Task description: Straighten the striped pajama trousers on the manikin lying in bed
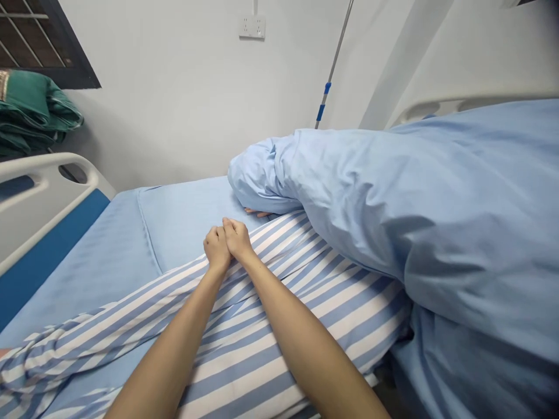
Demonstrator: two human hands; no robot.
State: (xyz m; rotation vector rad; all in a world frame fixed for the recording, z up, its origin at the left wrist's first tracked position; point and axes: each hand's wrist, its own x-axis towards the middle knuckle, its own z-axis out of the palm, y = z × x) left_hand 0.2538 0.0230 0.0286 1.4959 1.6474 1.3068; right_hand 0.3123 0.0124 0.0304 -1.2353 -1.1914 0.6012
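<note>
A person lies on the bed in blue-and-white striped trousers (257, 343). My left hand (217, 247) and my right hand (237, 237) rest side by side, touching each other, on top of the far thigh. Both have their fingers curled over the far side of the striped trouser leg, closed on it; the fingertips are hidden. Just beyond them, a few fingers of the lying person (257, 213) show from under a light blue quilt (362, 186), which covers the upper body.
A light blue sheet (187, 203) covers the mattress. At the left stands a white and blue bed end board (48, 180), with a folded green cloth (30, 110) behind it. A metal pole (338, 46) with blue clamps rises by the wall, near a socket (252, 27).
</note>
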